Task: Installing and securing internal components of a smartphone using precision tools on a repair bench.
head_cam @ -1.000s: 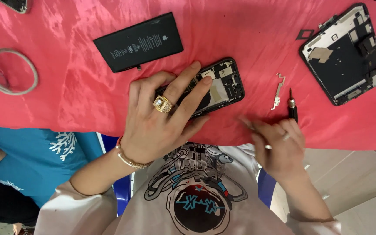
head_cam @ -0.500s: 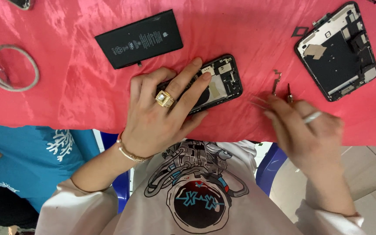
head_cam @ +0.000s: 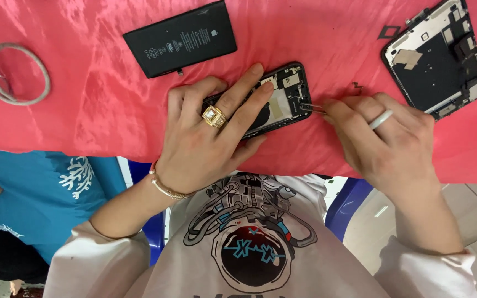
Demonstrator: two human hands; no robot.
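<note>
The left hand point(head_cam: 208, 140) lies flat, fingers spread, hiding half the opened phone point(head_cam: 282, 96). The right hand point(head_cam: 385, 143) pinches tweezers point(head_cam: 311, 107), their tips at the phone's exposed parts.

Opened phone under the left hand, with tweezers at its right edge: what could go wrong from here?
1. The tweezers in the right hand have metal tips at the phone's exposed parts; a slip could scratch or short them.
2. The left hand pins the phone on slick, wrinkled red cloth; it might slide.
3. A small loose part lies beside the right hand and could get knocked away.
</note>
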